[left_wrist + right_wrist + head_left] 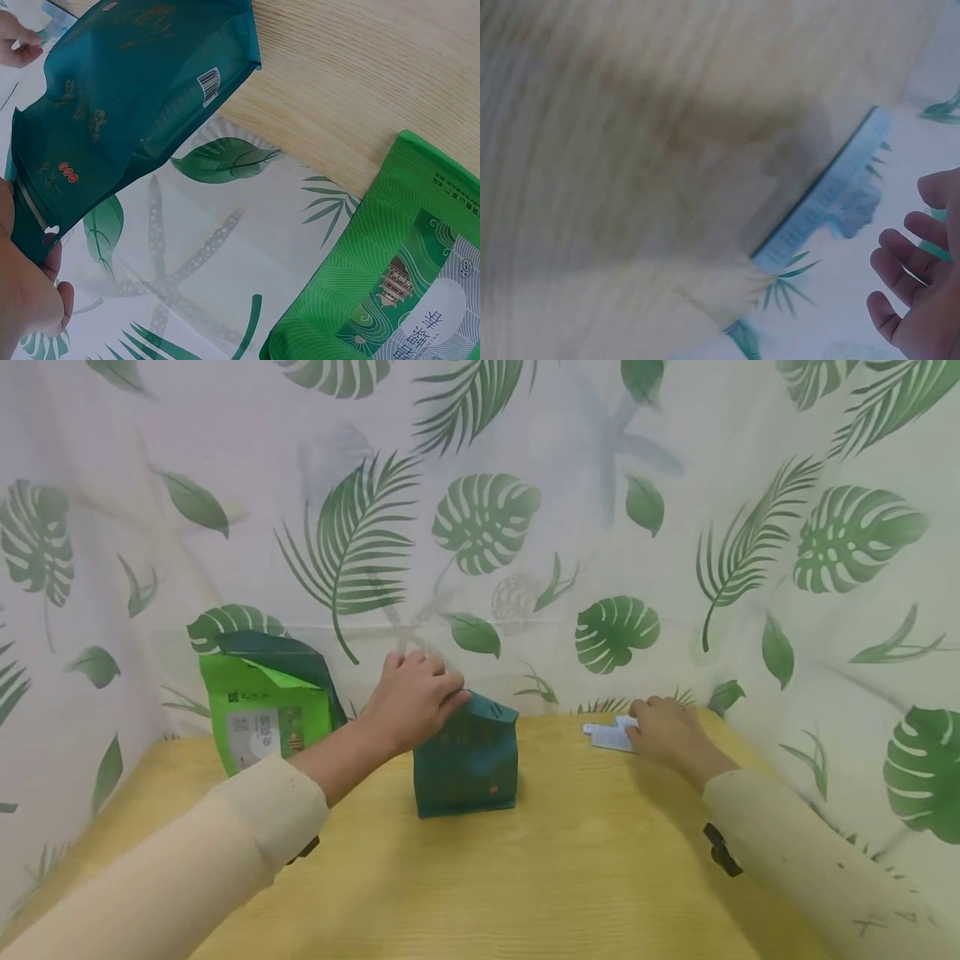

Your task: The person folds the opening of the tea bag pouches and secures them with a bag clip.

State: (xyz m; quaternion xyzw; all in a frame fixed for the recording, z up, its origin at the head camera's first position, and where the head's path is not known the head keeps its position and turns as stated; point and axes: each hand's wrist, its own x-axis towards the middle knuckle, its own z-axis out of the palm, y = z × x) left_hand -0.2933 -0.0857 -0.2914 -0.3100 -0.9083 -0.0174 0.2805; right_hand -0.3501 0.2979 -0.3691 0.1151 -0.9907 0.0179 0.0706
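A dark teal packaging bag (467, 768) with gold writing stands upright on the table. My left hand (420, 697) grips its top edge; in the left wrist view the fingers and thumb of that hand (34, 292) pinch the top corner of the bag (142, 97). At the right, my right hand (670, 733) is beside a light blue sealing clip (611, 737). The right wrist view shows this hand (926, 274) with spread, slightly bent fingers, apart from the long-jawed clip (821, 195). Nothing is visible in the right hand.
A bright green tea bag (266, 710) with a grey label stands at the left, a dark bag (288, 652) behind it. The yellow wood-grain table (480, 885) meets a leaf-patterned cloth (540, 443) at the back and sides.
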